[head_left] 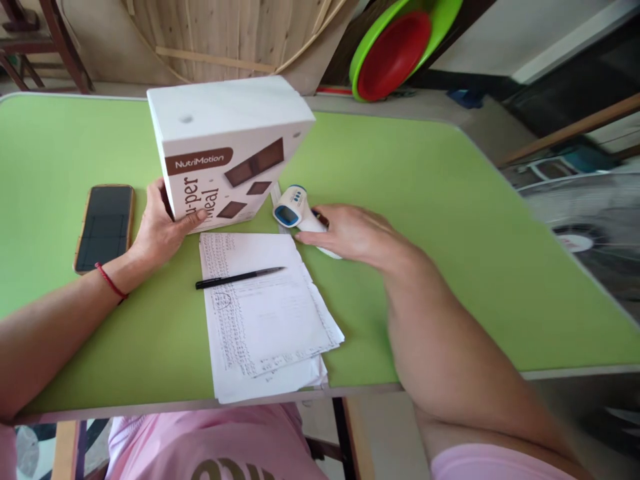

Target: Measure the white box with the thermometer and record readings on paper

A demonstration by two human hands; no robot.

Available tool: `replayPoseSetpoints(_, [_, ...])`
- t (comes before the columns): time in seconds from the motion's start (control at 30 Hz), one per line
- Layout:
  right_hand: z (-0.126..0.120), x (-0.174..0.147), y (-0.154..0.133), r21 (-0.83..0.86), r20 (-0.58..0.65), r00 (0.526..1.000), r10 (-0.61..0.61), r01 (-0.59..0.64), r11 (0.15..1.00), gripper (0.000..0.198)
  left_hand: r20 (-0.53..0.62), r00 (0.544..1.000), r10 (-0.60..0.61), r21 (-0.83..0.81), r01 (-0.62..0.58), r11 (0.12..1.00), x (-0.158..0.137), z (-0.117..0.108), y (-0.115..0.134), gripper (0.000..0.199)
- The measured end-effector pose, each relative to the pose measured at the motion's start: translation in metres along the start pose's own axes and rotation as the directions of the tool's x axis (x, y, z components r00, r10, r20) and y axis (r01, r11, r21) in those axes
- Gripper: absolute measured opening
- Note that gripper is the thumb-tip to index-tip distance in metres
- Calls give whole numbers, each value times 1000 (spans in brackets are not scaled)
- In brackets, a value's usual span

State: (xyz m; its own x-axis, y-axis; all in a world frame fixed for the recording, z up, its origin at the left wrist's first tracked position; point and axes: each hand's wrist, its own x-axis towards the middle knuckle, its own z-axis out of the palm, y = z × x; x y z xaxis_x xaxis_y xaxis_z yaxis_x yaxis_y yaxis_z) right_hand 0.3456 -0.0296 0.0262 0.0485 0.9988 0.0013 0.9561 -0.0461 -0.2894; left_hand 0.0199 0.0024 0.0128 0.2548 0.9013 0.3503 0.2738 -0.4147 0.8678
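Left hand (160,230) at the lower left edge of a white NutriMotion carton (227,143), thumb pressed on the printed front face, fingers hidden behind the side; grip partly curled against the carton, not closed round it. Carton upright and tilted slightly back, near the middle of the green worktop (450,220). Right hand (353,233) laid over the handle of a white and blue infrared thermometer (295,208), fingers loosely folded about it; how tight the grip is, impossible to tell, as the palm covers the handle. Thermometer head with its blue display pointing left, just beside the carton's lower right corner, resting on the worktop. Stack of printed paper sheets (265,313) directly in front of the carton, fanned slightly, lower edge reaching the worktop's near rim. Black pen (240,277) lying across the top sheet, touching neither hand. Smartphone (105,227) with dark screen flat on the worktop, just left of the left hand. Red string bracelet (111,281) on the left wrist. Green and red plastic basins (395,50) leaning beyond the far edge.
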Motion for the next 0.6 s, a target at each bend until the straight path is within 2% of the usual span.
replayPoseSetpoints(0.07, [0,3,-3,86,-34,997,66,-63,994,26,-44,999,-27,-47,25,999,0,0,0,68])
replayPoseSetpoints(0.13, [-3,2,-13,239,-214,974,75,-23,971,25,-86,995,-55,-82,48,995,0,-1,4,63])
replayPoseSetpoints(0.17, [-5,-1,-20,337,-314,947,70,43,940,27,-108,992,-62,-101,51,994,-1,-2,7,61])
replayPoseSetpoints(0.23, [-9,-13,-40,552,-440,895,71,207,807,28,-126,990,-58,-140,40,989,-2,-3,14,57])
replayPoseSetpoints(0.27, [-10,-22,-52,669,-446,893,63,286,687,26,-121,991,-52,-164,32,986,-3,-3,18,55])
replayPoseSetpoints(0.3, [-9,-32,-64,775,-416,909,35,334,536,25,-104,993,-50,-195,29,980,-3,-3,21,55])
replayPoseSetpoints(0.33, [-8,-43,-76,853,-318,947,-40,305,423,23,-79,995,-57,-230,38,972,-4,-3,23,55])
replayPoseSetpoints(0.37, [-5,-53,-87,903,-222,967,-121,251,350,22,-50,996,-75,-261,60,963,-5,-2,25,56])
replayPoseSetpoints(0.43, [2,-71,-105,965,-40,963,-265,106,240,20,-12,992,-129,-278,120,953,-6,-1,26,58])
replayPoseSetpoints(0.5, [11,-82,-115,975,57,944,-326,17,221,20,8,985,-171,-232,168,958,-7,-1,26,58])
replayPoseSetpoints(0.6, [22,-87,-119,966,98,946,-309,-16,257,22,47,989,-142,-141,148,979,-7,-3,26,57])
